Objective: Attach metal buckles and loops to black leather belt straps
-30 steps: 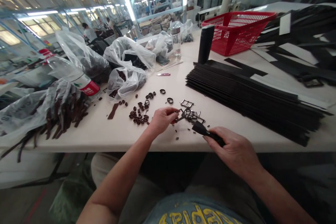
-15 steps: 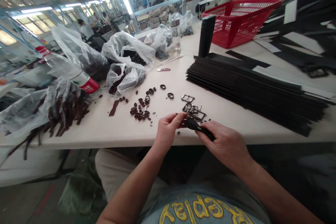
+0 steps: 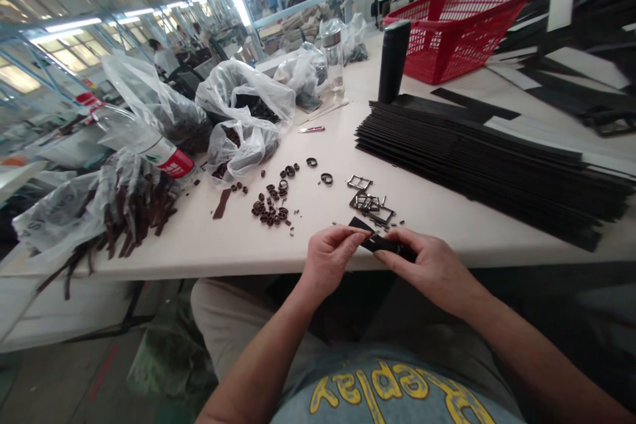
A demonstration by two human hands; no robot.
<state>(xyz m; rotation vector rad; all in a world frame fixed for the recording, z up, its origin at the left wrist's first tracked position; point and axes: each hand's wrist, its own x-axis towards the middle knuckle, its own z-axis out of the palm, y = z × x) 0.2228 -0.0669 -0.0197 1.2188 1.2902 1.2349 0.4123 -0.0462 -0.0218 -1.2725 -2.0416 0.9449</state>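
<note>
Pale tabletop (image 3: 248,252) bears loose metal buckles (image 3: 366,203). Near its front edge, just short of them, our right hand (image 3: 430,268) curls closed around a black strap (image 3: 387,244); our left hand (image 3: 330,257) pinches a small piece (image 3: 375,235), too hidden to identify, against it. A loosened pinch could drop that piece; a stray nudge could scatter those buckles.

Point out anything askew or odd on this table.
At left, thin dark strips trail off the front of the table instead of lying on top like the brown strips; the red-labelled bottle appears tilted.
</note>
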